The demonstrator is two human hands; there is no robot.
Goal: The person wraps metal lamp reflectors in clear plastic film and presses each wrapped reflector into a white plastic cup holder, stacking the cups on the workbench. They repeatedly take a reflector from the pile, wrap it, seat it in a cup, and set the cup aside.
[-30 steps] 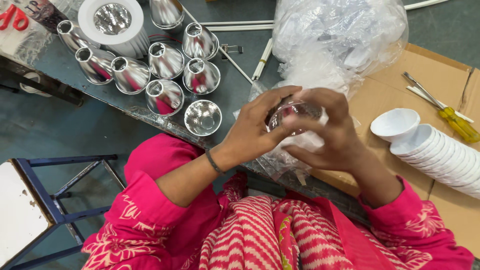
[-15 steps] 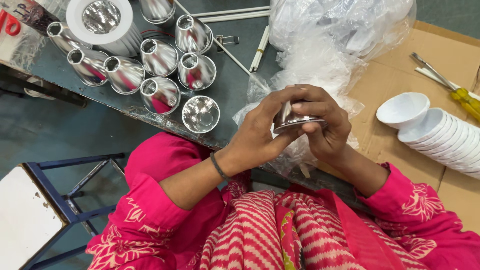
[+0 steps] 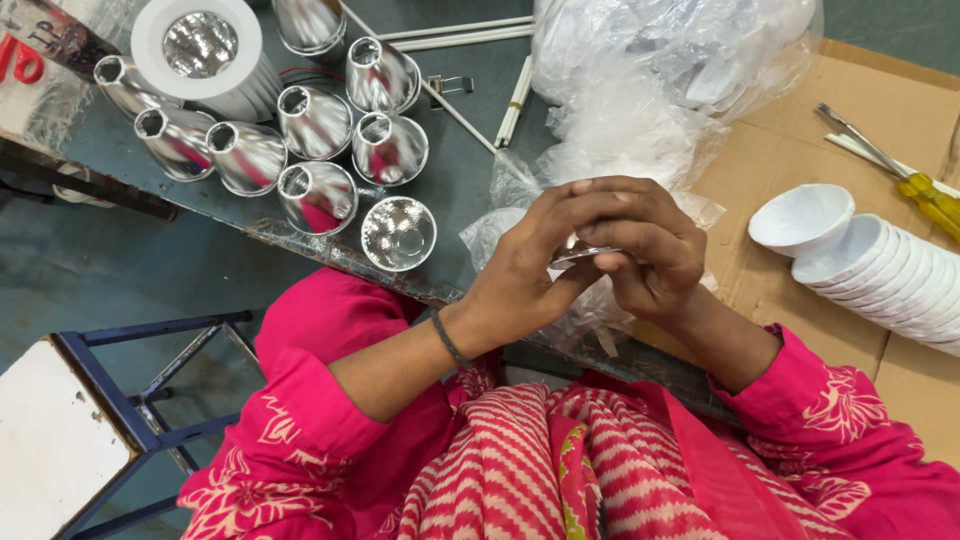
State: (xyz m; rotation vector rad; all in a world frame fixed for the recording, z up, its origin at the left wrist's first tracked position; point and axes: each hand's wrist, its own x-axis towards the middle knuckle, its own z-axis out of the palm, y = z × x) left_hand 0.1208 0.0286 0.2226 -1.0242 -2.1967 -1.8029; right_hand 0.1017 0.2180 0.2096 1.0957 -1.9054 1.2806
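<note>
Head view. Both hands were together above the near edge of the grey worktable (image 3: 470, 170). The left hand (image 3: 530, 265) and right hand (image 3: 645, 250) were clamped on one small shiny reflector (image 3: 580, 252); only its thin metal rim showed between the fingers, the rest hidden. Fingertips of the two hands met over it. A dark bangle (image 3: 448, 340) sat on the left wrist.

Crumpled clear plastic bags (image 3: 660, 80) lay just behind and under the hands, with pale parts inside, too blurred to tell.

To the left on the table stood a cluster of silver cone reflectors (image 3: 320, 125), most mouth-down, touching or just beside each other. One reflector cup (image 3: 398, 233) lay mouth-up at the table's edge, near the left hand. A white round lamp housing (image 3: 205, 50) stood at the far left.

To the right, on brown cardboard (image 3: 790, 140), lay a nested row of white cups (image 3: 880, 275) on its side. A yellow-handled screwdriver (image 3: 925, 190) lay beyond it. A blue-framed stool (image 3: 90, 420) stood lower left.
</note>
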